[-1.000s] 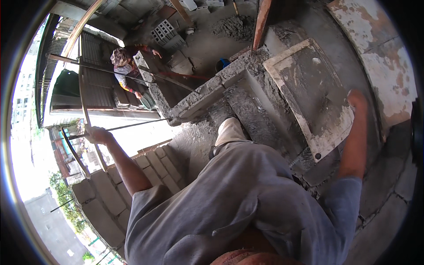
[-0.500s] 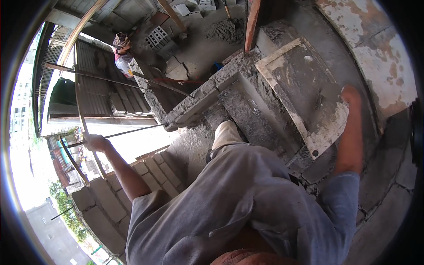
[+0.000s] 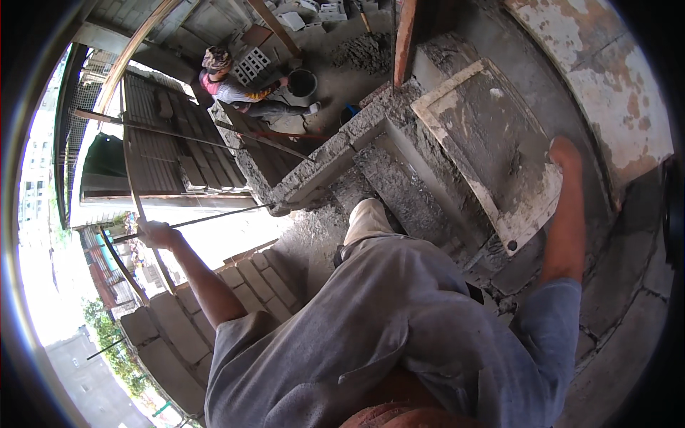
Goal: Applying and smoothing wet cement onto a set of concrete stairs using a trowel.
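My left hand (image 3: pixel 158 234) is out to the left, closed around a thin dark rod (image 3: pixel 227 215) where it crosses an upright strip (image 3: pixel 131 175). The rod runs to the corner of a rough concrete ledge. My right hand (image 3: pixel 564 154) is at the right edge of a shallow framed board (image 3: pixel 447 140) smeared with wet grey mortar (image 3: pixel 503 118). Its fingers are curled, and what they grip is hidden. The board lies tilted beside a concrete trough (image 3: pixel 403 178), in front of which my leg (image 3: pixel 368 221) stands.
A co-worker (image 3: pixel 228 82) crouches beyond the ledge (image 3: pixel 335 153), one hand near a black bucket (image 3: pixel 302 83). Hollow blocks (image 3: pixel 251 64) and a mortar heap (image 3: pixel 365 53) lie behind. A wooden post (image 3: pixel 407 43) rises beside the board; a block wall (image 3: pixel 171 328) drops away at left.
The co-worker has come further into view, leaning right toward the bucket, which now shows. My right hand has barely moved; a flat grey patch beside it no longer stands out. My left hand keeps its grip.
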`<state>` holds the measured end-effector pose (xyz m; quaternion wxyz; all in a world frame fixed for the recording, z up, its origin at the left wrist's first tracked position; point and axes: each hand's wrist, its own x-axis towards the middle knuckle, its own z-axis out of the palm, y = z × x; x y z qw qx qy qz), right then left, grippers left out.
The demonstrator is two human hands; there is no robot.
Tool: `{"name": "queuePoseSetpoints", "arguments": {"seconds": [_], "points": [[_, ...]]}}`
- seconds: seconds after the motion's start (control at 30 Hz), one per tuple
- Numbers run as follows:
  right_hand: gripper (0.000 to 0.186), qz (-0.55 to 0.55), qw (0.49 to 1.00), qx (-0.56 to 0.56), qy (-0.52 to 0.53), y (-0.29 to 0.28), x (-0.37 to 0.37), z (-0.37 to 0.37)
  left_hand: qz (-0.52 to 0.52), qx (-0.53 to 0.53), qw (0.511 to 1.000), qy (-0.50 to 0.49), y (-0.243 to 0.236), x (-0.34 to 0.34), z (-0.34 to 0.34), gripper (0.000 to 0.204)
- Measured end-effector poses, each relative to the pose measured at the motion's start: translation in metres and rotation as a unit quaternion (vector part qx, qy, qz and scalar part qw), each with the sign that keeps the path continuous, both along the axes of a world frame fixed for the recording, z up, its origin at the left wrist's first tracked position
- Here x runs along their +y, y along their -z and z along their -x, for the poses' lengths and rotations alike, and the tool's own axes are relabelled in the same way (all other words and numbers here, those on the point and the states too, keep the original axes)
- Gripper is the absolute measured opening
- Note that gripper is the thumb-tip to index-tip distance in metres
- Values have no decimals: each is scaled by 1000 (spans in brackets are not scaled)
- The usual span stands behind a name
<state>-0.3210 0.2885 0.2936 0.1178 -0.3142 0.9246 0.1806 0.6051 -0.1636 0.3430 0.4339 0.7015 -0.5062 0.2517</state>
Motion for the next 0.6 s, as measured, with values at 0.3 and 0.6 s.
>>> {"name": "queuePoseSetpoints", "arguments": {"seconds": [0.3,0.6], "points": [[35,-49,998,19,24,11,14,15,-17,-107,994,-7,-8,7,47,9],[29,54,994,69,64,-16,9,-20,-86,-67,993,-41,53,-44,-19,28]]}}
